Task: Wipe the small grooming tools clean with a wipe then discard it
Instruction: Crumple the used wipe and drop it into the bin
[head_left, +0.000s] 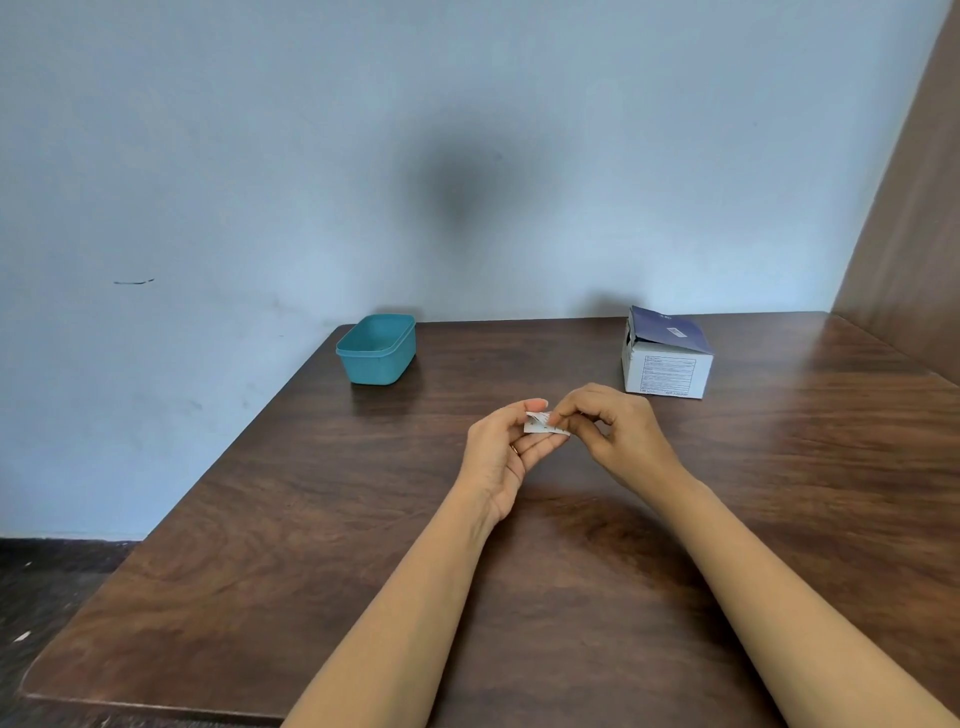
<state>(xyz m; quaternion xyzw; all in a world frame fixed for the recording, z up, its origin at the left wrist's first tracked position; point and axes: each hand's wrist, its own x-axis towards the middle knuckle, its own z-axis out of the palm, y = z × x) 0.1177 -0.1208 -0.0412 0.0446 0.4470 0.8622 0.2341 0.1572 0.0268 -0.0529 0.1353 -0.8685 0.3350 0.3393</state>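
- The left hand (501, 449) is raised a little above the middle of the table, palm turned up and inward. Its thumb lies on top of a small white packet (543, 422) and its fingers are curled under it, so the packet is pinched between them.
- The right hand (613, 434) meets it from the other side, back of the hand upward. Its thumb and forefinger pinch the packet's right edge, and the other fingers are curled loosely in behind.
- Both hands grasp the same packet, and their fingertips nearly touch over it.
- The packet is flat and squarish with some faint print I cannot read. It is held off the table between the two hands. Whether it is torn open I cannot tell.
- A thin ring (514, 450) shows on one finger of the left hand.
- Both forearms are bare and reach in from the near edge.
- The table (311, 519) is dark brown wood grain, set against a pale blue wall (260, 156).
- A teal plastic tub (376, 358) without a lid stands at the far left corner, well apart from the hands.
- A cardboard box (667, 364), white on its sides with a dark blue top flap partly raised, stands at the far right, somewhat nearer the right hand.
- A brown wooden panel (909, 208) rises along the table's right side.
- Dark floor (47, 597) shows at the left.
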